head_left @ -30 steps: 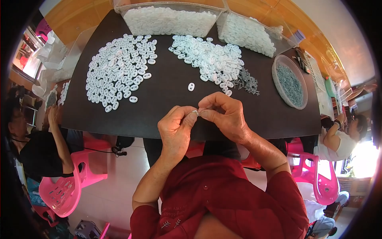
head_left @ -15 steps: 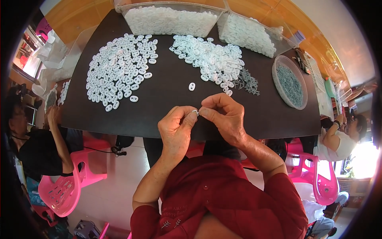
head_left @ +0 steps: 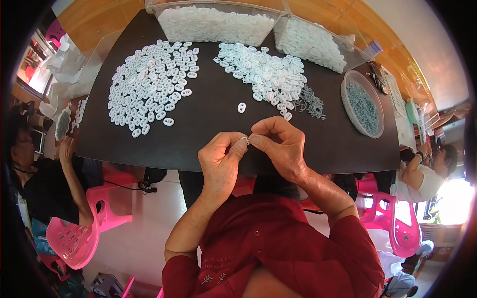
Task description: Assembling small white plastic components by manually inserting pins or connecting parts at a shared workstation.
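Observation:
Thumb and forefinger of my left hand (head_left: 218,161) pinch a small white plastic piece (head_left: 245,140) near the table's front edge. My right hand (head_left: 280,149) meets it from the right, its thumb and forefinger closed at the piece; anything tiny between them is hidden. Just beyond my hands lies a single white oval piece with two holes (head_left: 241,108). A wide pile of such two-holed pieces (head_left: 149,89) spreads over the left of the table. Farther back, right of the middle, is a heap of white oval pieces (head_left: 268,74), with small grey pins (head_left: 310,104) beside it.
Two clear bins of white pieces, one wide (head_left: 213,25) and one at the right (head_left: 310,44), line the dark table's (head_left: 208,111) back. A round clear tub (head_left: 350,119) of grey pins stands right. People sit at both sides, by pink chairs (head_left: 74,243).
My hands stay together at the white piece, almost unmoved. The whole view has shifted very slightly. At the left, the other person's arm has moved a little.

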The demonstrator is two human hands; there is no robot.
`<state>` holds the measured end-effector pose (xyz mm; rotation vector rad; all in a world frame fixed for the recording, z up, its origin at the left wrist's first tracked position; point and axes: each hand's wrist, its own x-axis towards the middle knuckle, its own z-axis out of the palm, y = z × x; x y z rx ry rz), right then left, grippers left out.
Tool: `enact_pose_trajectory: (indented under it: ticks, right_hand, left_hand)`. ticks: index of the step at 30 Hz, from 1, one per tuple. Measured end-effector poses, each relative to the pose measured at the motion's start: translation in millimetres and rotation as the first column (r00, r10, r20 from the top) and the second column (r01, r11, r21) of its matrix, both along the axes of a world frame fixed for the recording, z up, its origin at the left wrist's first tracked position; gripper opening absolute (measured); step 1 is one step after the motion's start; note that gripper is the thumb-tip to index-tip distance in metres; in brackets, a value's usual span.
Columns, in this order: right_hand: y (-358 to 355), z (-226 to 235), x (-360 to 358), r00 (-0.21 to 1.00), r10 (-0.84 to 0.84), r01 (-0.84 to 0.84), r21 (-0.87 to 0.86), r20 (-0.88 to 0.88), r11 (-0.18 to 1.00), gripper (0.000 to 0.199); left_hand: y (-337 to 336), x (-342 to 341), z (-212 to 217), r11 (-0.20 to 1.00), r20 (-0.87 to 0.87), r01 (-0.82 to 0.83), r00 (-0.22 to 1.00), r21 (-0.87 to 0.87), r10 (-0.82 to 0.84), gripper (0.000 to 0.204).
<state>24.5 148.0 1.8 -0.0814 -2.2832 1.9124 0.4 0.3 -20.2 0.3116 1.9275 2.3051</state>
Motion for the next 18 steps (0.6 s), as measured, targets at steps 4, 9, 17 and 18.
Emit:
enact_pose_trajectory:
  ticks: [4, 9, 17, 18]
  right_hand:
    - [1.9, 0.0, -1.5, 1.000, 0.004, -0.003, -0.034, 0.025, 0.999, 0.015]
    - [1.3, -0.3, -2.0, 0.999, 0.002, -0.001, -0.056, 0.033, 0.998, 0.015]
    - [0.9, 0.2, -2.5, 0.999, 0.000, 0.005, -0.094, 0.047, 0.996, 0.015]
    - [0.7, 0.1, -2.4, 0.999, -0.005, 0.010, -0.092, 0.047, 0.996, 0.014]
  left_hand:
    - [0.0, -2.1, 0.0, 0.998, 0.047, 0.008, 0.999, 0.068, -0.011, 0.014]
    - [-0.2, -2.0, 0.9, 1.000, 0.034, 0.009, 0.999, 0.029, -0.010, 0.014]
    - [-0.2, -1.7, -2.1, 1.000, 0.000, 0.008, 1.000, 0.003, -0.008, 0.014]
    - [0.0, -1.6, -2.8, 1.000, -0.007, 0.005, 1.000, -0.002, -0.005, 0.013]
